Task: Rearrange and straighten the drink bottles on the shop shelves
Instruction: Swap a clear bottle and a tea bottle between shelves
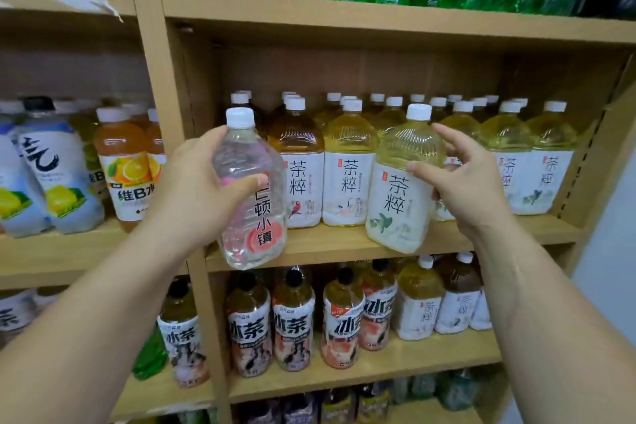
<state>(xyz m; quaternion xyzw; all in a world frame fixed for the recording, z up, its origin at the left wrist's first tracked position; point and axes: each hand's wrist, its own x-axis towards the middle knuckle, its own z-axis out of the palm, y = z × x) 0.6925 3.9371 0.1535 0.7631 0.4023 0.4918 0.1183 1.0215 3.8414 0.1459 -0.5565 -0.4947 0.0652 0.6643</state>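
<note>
Clear plastic, pink-labelled and white-capped, the water bottle [249,193] is clenched in the left hand [203,189], lifted in front of the wooden shelf [344,248]. The right hand [461,175] wraps a pale yellow tea bottle [402,182], tilted at the shelf's front edge, ahead of the matching tea row [347,165] behind.

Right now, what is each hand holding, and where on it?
Left hand holds the clear bottle around its middle. Right hand holds the tilted tea bottle by its side.
</note>
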